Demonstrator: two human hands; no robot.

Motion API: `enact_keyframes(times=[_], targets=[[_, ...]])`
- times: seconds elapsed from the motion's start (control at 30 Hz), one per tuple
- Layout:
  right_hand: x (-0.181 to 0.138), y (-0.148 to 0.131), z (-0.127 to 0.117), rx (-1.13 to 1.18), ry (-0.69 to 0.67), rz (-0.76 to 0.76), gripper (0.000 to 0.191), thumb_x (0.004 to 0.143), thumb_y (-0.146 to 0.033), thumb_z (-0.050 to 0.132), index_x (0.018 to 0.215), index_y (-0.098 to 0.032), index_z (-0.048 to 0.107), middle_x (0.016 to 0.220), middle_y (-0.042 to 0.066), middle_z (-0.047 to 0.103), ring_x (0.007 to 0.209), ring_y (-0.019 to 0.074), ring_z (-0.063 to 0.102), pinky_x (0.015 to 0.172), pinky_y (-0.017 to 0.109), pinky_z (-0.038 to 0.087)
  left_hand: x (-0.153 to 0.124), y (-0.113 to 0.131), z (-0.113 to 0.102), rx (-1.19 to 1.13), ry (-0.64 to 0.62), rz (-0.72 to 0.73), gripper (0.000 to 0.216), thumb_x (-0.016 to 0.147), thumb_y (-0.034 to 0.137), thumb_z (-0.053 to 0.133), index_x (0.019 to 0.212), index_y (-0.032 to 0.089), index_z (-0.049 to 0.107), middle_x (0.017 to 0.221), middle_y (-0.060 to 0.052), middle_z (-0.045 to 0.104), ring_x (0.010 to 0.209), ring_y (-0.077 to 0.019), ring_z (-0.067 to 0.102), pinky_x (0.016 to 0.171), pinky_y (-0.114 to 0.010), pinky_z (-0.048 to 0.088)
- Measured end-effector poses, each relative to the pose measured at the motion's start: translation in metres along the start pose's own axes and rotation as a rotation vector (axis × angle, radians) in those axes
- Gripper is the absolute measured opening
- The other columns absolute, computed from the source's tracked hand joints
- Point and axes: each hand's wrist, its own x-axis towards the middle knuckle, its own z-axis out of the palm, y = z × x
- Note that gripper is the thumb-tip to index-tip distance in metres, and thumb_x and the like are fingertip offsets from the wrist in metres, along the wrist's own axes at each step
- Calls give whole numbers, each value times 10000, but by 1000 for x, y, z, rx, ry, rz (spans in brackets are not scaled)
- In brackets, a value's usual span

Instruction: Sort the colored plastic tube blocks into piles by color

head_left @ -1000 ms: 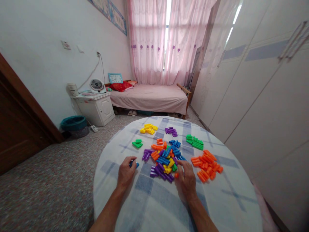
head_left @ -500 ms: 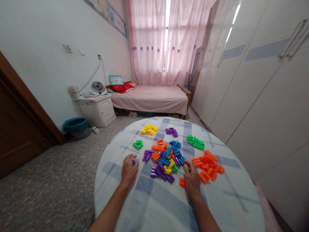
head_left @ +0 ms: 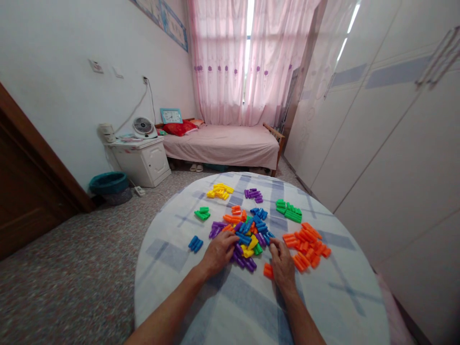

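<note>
On the round table lies a mixed pile of small plastic tube pieces in blue, purple, orange, yellow and green. My left hand reaches over the pile's left side, its fingers apart and bent down near blue and purple pieces, partly covering them. At the pile's right edge rests my right hand, fingers loosely bent beside blue pieces, with nothing visible in it. An orange piece lies just left of that hand. Left of my left hand sits a small blue group.
Sorted groups surround the pile: yellow, purple, green, a smaller green one, and a large orange heap. A checked cloth covers the table. A bed stands beyond it, wardrobes to the right.
My left hand has moved right, from the blue pieces on the left to the pile. Those blue pieces now lie uncovered. My right hand stays almost in place.
</note>
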Motion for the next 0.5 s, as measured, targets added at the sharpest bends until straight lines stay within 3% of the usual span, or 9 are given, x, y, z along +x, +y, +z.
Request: enact_keyframes(times=[0.2,0.4,0.5], targets=[[-1,-4,-3,-7,-31,-9,334,819,-398,426,971,-198,647,966,67,668,916,226,607,786,346,467,18,4,5,2,-89,-44,441,725,93,487,1128,201,628,1183,-80,579,1076,-206,543,962,-332,432],[-1,-5,-3,0,-77,-2,324,836,-381,414,981,-197,639,995,65,662,958,223,597,846,357,450,30,20,8,40,-41,-183,394,791,313,532,1161,196,598,1169,-88,587,1078,-235,547,963,-351,423],[-1,-7,-4,-2,-78,-8,319,836,-375,414,968,-201,646,985,62,667,947,223,603,838,357,453,37,23,12,97,-93,-208,430,761,236,550,1190,225,576,1164,-88,585,1061,-236,559,910,-331,442]])
